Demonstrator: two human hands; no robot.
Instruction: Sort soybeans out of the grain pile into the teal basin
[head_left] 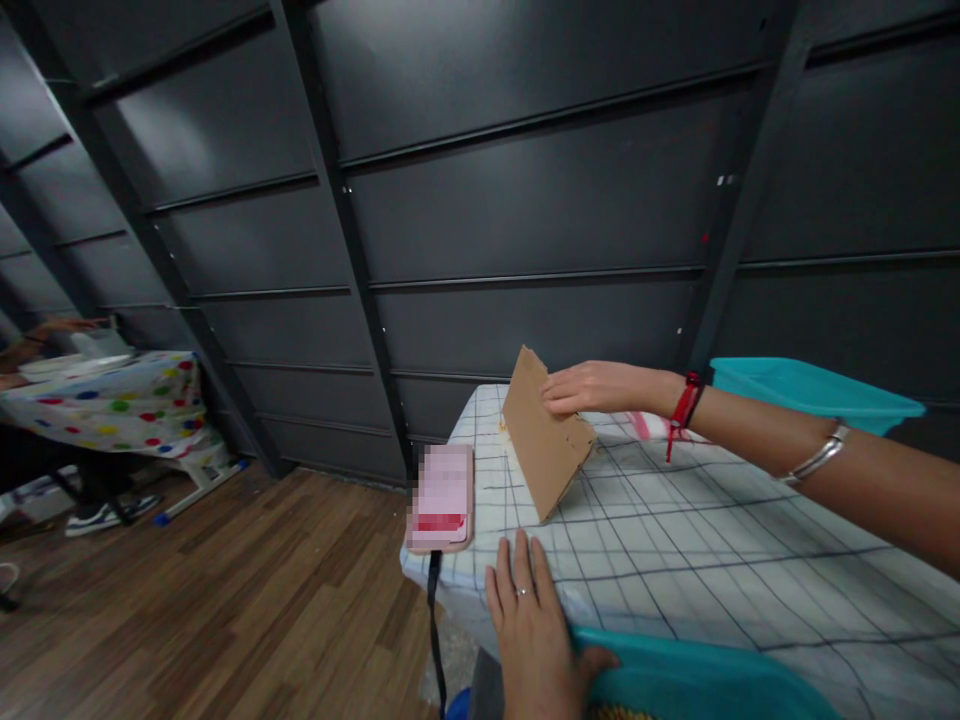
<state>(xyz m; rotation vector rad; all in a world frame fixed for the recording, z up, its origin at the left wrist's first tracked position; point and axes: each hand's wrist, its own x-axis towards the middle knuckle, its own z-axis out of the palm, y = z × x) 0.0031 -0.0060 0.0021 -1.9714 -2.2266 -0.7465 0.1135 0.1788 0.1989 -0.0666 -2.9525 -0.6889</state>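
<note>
My right hand (596, 388) reaches across the table, fingers laid over the upper edge of a tilted brown cardboard piece (541, 432) that stands on the checked tablecloth (712, 540). The fingers are together and curl around the cardboard's top. My left hand (529, 620) lies flat on the cloth near the table's front edge, fingers stretched out, a ring on one finger; its thumb side touches the rim of a teal basin (697, 675). A pink phone (442, 498) lies at the table's left edge with a dark cable hanging from it.
A second teal container (814, 392) sits at the back right of the table. Dark metal panelling forms the wall behind. A wooden floor (225, 600) lies to the left, with another table under a polka-dot cloth (112, 400) and another person's hands at the far left.
</note>
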